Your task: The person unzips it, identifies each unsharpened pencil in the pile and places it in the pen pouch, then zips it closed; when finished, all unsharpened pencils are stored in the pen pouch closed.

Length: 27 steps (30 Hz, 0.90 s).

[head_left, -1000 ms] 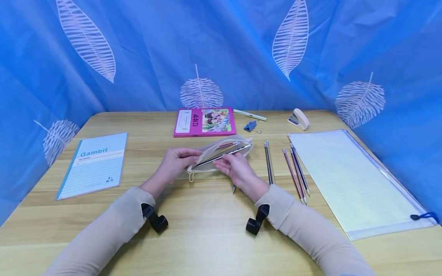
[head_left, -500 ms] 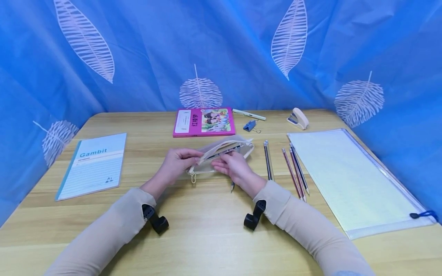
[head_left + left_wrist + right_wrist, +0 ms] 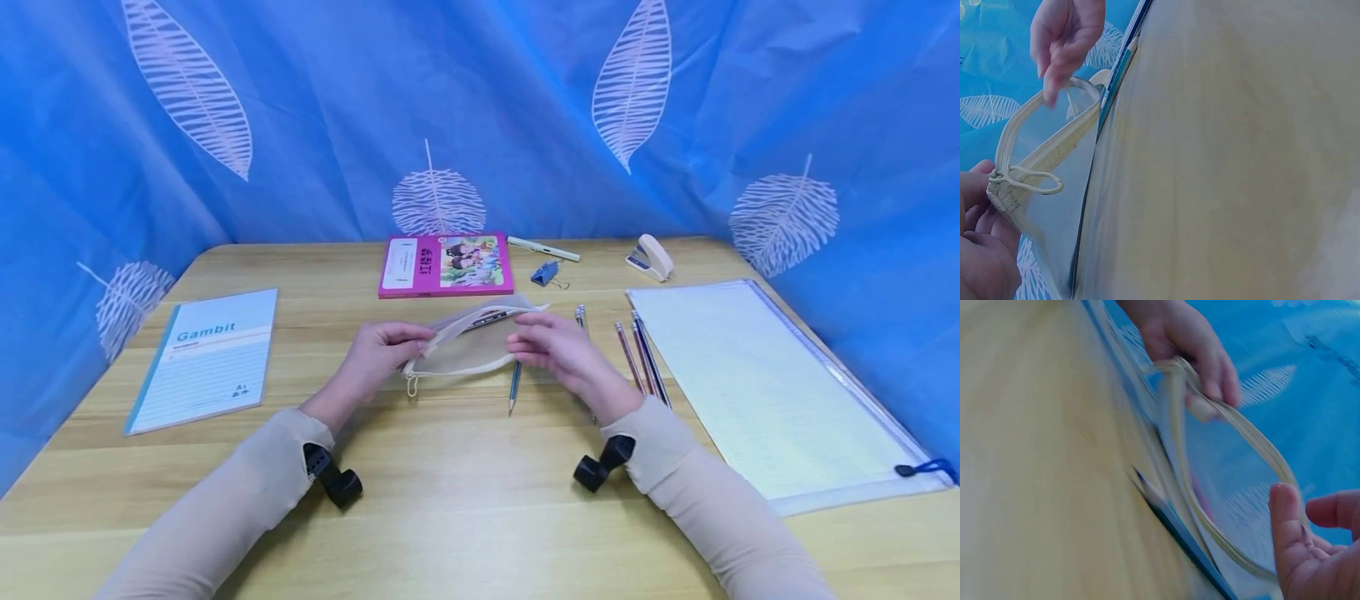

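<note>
A see-through pouch with a cream zipper edge (image 3: 480, 367) lies in the middle of the table, its mouth spread wide. My left hand (image 3: 378, 354) pinches its left end, beside the zipper's cord loop (image 3: 1041, 181). Inside, a dark striped pencil (image 3: 489, 318) shows along the back side; the rest of it is hidden. My right hand (image 3: 562, 350) is at the pouch's right end, fingers loosely bent with nothing between them. In the right wrist view, its thumb and index finger (image 3: 1335, 509) stand apart by the rim. A teal pencil (image 3: 1188, 544) lies on the table, partly under the pouch.
Several pencils (image 3: 645, 354) lie right of my right hand, beside a large white zip bag (image 3: 765, 383). Behind are a pink book (image 3: 445, 267), a pale green pen (image 3: 543, 248), a blue binder clip (image 3: 545, 272) and a stapler (image 3: 651, 258). A notebook (image 3: 202, 358) lies left.
The striped pencil has gone deeper into the pouch and my right hand has let go of it. That hand has moved right, out of the pouch's mouth, uncovering more of the teal pencil.
</note>
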Motion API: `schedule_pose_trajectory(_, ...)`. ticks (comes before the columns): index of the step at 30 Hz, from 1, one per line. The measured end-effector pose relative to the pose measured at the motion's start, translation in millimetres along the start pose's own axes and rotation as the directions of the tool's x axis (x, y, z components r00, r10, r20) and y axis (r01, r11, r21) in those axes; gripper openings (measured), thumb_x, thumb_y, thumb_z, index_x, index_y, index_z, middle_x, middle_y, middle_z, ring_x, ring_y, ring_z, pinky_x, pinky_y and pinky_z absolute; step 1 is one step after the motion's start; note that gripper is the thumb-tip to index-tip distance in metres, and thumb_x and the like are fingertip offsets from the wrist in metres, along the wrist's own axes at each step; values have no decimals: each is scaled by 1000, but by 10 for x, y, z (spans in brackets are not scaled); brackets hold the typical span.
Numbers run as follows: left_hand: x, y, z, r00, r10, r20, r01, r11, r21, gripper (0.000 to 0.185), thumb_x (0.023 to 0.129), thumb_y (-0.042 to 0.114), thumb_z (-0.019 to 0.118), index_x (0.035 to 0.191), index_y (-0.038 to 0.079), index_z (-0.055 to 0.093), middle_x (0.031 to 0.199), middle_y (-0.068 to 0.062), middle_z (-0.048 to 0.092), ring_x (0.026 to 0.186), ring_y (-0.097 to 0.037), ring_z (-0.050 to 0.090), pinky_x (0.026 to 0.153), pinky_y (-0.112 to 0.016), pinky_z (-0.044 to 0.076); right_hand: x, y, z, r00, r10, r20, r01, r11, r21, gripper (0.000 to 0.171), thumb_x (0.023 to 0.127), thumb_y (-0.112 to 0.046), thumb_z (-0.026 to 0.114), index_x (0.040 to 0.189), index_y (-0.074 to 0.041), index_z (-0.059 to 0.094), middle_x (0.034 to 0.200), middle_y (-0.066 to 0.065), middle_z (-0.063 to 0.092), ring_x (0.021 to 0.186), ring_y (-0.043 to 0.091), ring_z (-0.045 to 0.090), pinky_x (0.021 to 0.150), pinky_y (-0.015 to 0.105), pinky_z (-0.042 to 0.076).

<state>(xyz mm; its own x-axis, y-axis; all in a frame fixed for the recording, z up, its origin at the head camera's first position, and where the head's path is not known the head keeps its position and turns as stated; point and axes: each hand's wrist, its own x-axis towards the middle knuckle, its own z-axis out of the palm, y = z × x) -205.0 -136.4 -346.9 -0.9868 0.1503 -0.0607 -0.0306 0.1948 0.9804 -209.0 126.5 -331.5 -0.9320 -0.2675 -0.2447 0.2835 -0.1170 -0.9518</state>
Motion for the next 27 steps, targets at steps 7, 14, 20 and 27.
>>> schedule_pose_trajectory(7, 6, -8, -17, 1000, 7, 4, -7, 1000, -2, 26, 85, 0, 60, 111, -2, 64, 108, -17, 64, 73, -11, 58, 60, -19, 49, -139, -118, -593, 998, -64, -29, 55, 968, -243, 36, 91, -4, 50, 124, 7, 41, 81, -2, 65, 72, 9, 63, 68, 24, 54)
schedule_pose_trajectory(14, 5, -10, -25, 1000, 9, 3, -9, 1000, -13, 26, 85, -1, 61, 110, -4, 64, 105, -16, 66, 72, -11, 59, 59, -19, 49, -165, -152, -1025, 999, -18, -37, -1, 884, -467, 55, 88, -6, 56, 134, 9, 31, 98, 8, 59, 83, 11, 61, 80, 28, 52)
schedule_pose_trajectory(20, 7, -20, -32, 1000, 13, -3, -13, 1000, -2, 25, 85, -1, 61, 109, -4, 64, 106, -15, 65, 72, -11, 59, 58, -19, 48, -102, -96, -1113, 999, 41, -28, -49, 845, -532, 58, 84, -2, 61, 133, 10, 32, 93, 6, 55, 78, 11, 59, 75, 27, 53)
schedule_pose_trajectory(27, -5, -2, -47, 1000, -5, -3, 5, 1000, 13, 26, 86, 0, 59, 111, -2, 65, 113, -17, 63, 74, -12, 58, 57, -19, 48, -56, -38, -1078, 997, 55, -61, -81, 789, -609, 62, 80, -4, 68, 131, 9, 36, 87, 7, 49, 70, 11, 57, 67, 26, 53)
